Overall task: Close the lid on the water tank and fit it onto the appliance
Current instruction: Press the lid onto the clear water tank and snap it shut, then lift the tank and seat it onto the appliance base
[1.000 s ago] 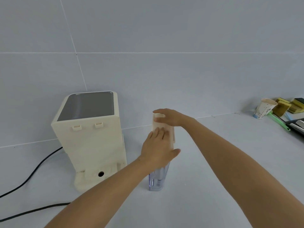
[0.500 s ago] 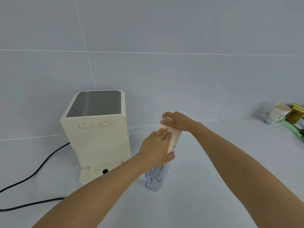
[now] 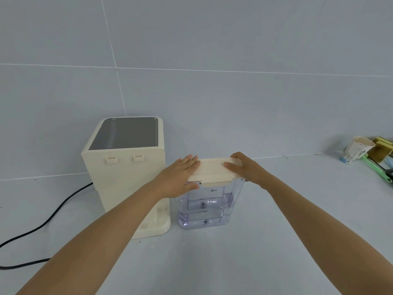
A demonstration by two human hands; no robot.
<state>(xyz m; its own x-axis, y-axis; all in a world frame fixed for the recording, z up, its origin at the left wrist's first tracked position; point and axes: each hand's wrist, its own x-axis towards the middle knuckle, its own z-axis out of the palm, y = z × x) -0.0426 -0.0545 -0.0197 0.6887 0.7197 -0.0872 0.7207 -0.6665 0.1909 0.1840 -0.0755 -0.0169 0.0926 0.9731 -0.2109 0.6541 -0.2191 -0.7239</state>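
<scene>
A clear water tank with a little water stands on the white counter, its wide side facing me. Its cream lid lies flat on top. My left hand holds the tank's left end, palm against it and fingers reaching over the lid's left edge. My right hand grips the lid's right end from above. The cream appliance, with a grey top panel, stands just left of the tank, its low base step facing me.
A black power cord runs from the appliance leftward across the counter. At the far right stand a paper cup, yellow sponges and a green-handled brush. A tiled wall rises behind.
The tank has turned from end-on to broadside. The lid, tilted up before, now lies flat on it. My hands moved apart to its two ends.
</scene>
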